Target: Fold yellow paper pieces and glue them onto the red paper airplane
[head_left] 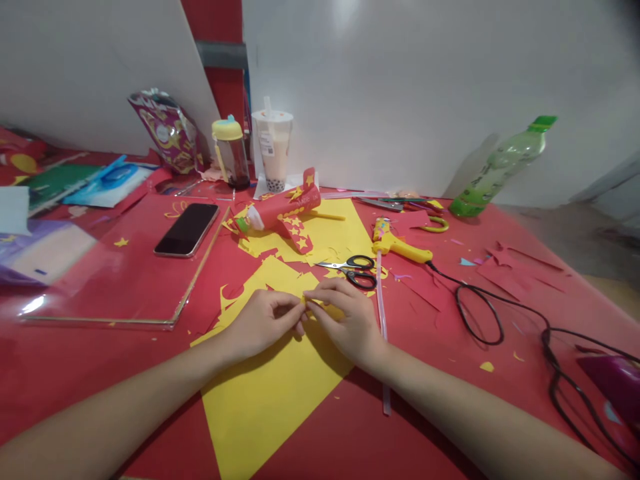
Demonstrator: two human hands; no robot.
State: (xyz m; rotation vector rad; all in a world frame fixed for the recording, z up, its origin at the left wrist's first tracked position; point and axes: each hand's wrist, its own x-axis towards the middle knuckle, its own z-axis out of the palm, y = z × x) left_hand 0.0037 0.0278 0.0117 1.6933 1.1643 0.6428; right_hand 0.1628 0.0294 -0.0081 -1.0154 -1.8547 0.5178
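Above a sheet of yellow paper (270,400), both hands meet fingertip to fingertip. My left hand (265,320) pinches a small yellow paper piece (304,300) from one side. My right hand (347,320) pinches it from the other; the fingers cover most of it, so its shape is unclear. Just beyond my right hand lie small scissors (353,267) with black handles, blades pointing left. A red paper-covered bottle plane (290,210), decorated with yellow stars, rests farther back. To the right sits a yellow hot glue gun (400,247), with a clear glue stick (383,320) lying beside it.
A phone (187,230) lies on a clear-covered red board (115,293) at left. A milk tea cup (274,150), a yellow-lidded bottle (231,153) and a snack bag (167,130) stand behind. A green bottle (500,170) leans against the wall. A black cord (480,287) loops across the right side.
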